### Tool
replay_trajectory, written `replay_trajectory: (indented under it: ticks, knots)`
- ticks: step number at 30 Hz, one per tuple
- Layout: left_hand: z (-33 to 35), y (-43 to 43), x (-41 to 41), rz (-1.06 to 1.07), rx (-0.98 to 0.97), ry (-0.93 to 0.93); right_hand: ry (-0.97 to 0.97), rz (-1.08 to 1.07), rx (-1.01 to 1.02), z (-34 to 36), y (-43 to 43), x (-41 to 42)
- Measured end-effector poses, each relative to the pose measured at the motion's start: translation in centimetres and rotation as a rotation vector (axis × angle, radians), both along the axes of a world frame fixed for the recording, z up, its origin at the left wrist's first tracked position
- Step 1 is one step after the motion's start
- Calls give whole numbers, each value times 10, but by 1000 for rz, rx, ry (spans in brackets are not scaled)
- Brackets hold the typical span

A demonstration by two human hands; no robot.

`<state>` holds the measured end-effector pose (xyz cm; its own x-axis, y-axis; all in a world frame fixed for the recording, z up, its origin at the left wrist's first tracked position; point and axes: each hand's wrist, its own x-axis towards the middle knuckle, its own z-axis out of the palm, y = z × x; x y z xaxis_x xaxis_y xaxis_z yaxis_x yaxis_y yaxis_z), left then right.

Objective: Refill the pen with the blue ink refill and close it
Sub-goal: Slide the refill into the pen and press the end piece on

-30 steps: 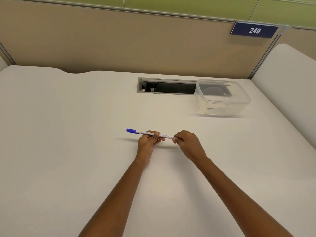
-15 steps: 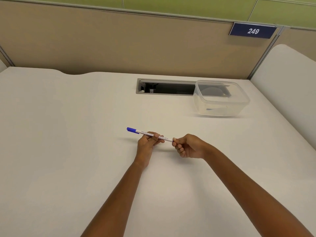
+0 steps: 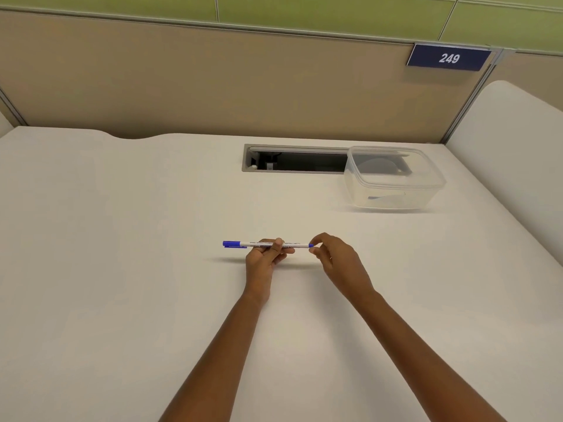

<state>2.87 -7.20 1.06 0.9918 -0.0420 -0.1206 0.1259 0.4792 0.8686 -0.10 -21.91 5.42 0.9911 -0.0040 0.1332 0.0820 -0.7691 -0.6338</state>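
A white pen (image 3: 292, 245) with a blue cap at its left end is held level just above the white desk (image 3: 122, 269). My left hand (image 3: 265, 260) grips its barrel near the middle, thumb on top. My right hand (image 3: 335, 260) is at the pen's right end, with thumb and forefinger pinched around the small blue end piece (image 3: 311, 245). No separate refill shows outside the pen.
A clear plastic box (image 3: 393, 181) stands at the back right, with a small blue-and-white item lying in it. Behind it a cable slot (image 3: 292, 161) opens in the desk. A beige partition (image 3: 213, 80) with a "249" sign runs along the back.
The pen has levelled out. My right hand went from a closed fist over the pen's right end to a loose pinch at the tip, so the blue end piece now shows.
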Motion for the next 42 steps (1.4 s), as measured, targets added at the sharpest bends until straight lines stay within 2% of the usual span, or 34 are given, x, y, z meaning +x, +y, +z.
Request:
replay_trajectory:
  ticks: [3,5,8,12,16,18,20,22,25,31,35,38,40,42]
  knots:
    - [0,0,0,-7,4,1,2,42,-124,-1,1,2]
    - [-1,1,1,-15,5,2,41,65,-114,-1,0,2]
    - [-2,2,3,-27,6,7,133,60,26,0,1,6]
    - [-2,3,4,-58,47,-3,324,-4,360,4,0,10]
    - [-1,3,2,-97,121,-18,440,0,453,7,-4,6]
    - [1,2,0,-109,170,-22,494,17,395,10,-4,4]
    - [3,1,-1,-114,221,-24,457,36,147,12,-4,4]
    - [4,-1,-3,-125,266,-26,337,63,-78,15,-1,1]
    - [8,-5,-5,-159,343,-37,221,104,-126,21,8,-2]
    - [15,-6,-4,-211,536,-39,235,71,-111,19,20,0]
    - [16,2,-5,-49,852,-200,222,-18,-75,17,27,8]
    - [11,14,-5,79,1228,-333,245,-129,-42,18,32,16]
    - [3,24,-1,-6,1500,-346,261,-191,-51,17,35,21]
    - [-6,33,2,-86,1683,-311,277,-228,-79,16,40,24]
